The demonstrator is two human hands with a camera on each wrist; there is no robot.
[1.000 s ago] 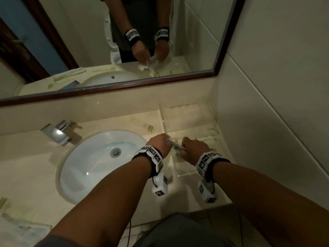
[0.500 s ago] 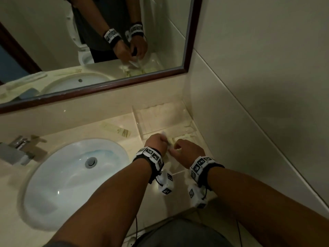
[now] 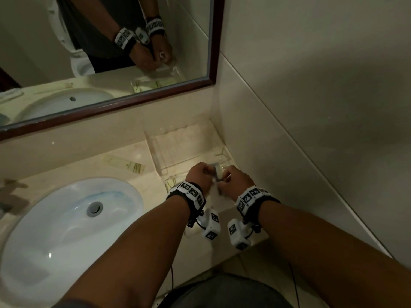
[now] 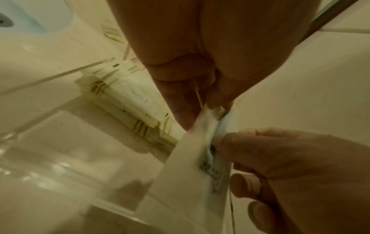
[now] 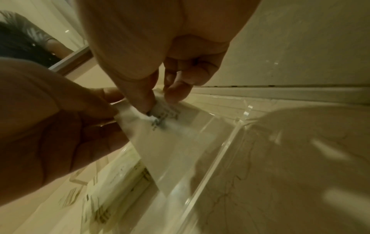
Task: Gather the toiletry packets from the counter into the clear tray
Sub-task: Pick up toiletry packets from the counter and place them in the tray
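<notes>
A white flat packet (image 3: 216,172) with small dark print hangs between both hands over the near end of the clear tray (image 3: 184,147). My left hand (image 4: 200,114) pinches its top edge. My right hand (image 5: 158,102) pinches the same end of the packet (image 5: 170,139) with thumb and fingers. Below the hands, several cream packets with gold stripes (image 4: 128,101) lie in the tray. One more striped packet (image 3: 124,164) lies on the counter to the left of the tray.
The white sink basin (image 3: 66,218) takes up the left of the counter. The tray stands in the corner against the side wall (image 3: 289,130) and below the framed mirror (image 3: 111,63). The counter's front edge (image 3: 244,250) runs just behind my wrists.
Both hands have drawn closer together over the tray's near end, still holding the white packet between them. The head view has swung right, so the tap has left the frame.
</notes>
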